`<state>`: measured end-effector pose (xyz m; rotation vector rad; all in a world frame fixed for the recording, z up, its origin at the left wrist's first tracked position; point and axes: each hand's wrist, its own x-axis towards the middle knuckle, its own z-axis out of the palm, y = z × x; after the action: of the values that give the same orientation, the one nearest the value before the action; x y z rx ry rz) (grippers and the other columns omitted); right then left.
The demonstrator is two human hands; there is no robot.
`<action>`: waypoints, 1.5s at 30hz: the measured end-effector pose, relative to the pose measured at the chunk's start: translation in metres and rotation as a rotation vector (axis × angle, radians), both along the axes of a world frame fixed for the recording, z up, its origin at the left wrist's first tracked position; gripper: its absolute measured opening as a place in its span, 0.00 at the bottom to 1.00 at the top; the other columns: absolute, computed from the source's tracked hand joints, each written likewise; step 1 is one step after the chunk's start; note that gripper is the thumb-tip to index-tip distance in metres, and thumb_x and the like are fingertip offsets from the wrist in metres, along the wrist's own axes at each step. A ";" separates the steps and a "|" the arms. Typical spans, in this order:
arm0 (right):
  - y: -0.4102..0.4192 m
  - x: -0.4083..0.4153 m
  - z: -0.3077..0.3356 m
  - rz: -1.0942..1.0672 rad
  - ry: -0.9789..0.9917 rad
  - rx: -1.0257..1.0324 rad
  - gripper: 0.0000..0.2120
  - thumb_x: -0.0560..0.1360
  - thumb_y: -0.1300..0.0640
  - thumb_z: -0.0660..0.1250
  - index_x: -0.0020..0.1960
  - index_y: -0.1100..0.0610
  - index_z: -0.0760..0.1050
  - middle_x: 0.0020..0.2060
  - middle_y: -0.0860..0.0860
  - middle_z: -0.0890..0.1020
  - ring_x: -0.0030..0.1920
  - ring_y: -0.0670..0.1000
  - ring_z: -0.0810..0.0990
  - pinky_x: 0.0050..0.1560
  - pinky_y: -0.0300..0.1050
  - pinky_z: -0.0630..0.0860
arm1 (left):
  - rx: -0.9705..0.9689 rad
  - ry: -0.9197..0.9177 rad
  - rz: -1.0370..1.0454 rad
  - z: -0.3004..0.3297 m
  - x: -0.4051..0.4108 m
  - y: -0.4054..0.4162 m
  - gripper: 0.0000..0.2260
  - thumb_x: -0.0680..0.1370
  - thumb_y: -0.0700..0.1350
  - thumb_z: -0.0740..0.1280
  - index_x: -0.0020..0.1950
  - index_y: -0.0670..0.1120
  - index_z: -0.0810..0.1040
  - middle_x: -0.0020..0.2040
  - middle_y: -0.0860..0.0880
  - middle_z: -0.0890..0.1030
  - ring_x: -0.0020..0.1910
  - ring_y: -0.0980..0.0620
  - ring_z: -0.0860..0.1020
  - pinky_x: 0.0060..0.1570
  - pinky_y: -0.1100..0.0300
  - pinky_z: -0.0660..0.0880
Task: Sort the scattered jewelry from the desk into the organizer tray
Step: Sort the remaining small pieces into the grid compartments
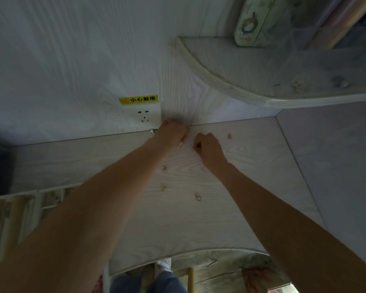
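Head view: both arms are reaching across the pale wooden desk (251, 166) toward the wall, the left hand (172, 133) curling its fingers over small pieces beside the wall socket (144, 115), the right hand (208, 148) pinching a small gold piece (195, 146) against the desktop. Loose jewelry is lying nearer: a stud (163, 167), a square earring (164, 186), a ring (198, 196) and a gold earring (230, 136), while the organizer tray (19, 199) is sitting at the left edge.

Both hands far out on the pale counter (251, 187), near the wall socket (143, 115). Left hand (171, 133) curled just right of the socket, right hand (208, 148) further right, pinching something small. Ring (198, 197) well below the socket, organizer tray (19, 210) lower left.
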<state>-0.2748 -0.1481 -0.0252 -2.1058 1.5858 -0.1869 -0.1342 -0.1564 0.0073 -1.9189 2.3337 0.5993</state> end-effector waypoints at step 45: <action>0.124 0.128 0.085 -0.151 -0.898 1.007 0.08 0.75 0.71 0.59 0.42 0.66 0.76 0.37 0.57 0.77 0.35 0.50 0.77 0.31 0.34 0.76 | 0.153 1.826 1.376 0.080 0.114 0.207 0.09 0.80 0.32 0.56 0.53 0.37 0.75 0.51 0.37 0.78 0.49 0.48 0.81 0.48 0.56 0.80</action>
<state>-0.1473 -0.0238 0.0594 -0.8979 0.9386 -0.2594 -0.0201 0.0504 0.0874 -2.9472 -0.1006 3.3229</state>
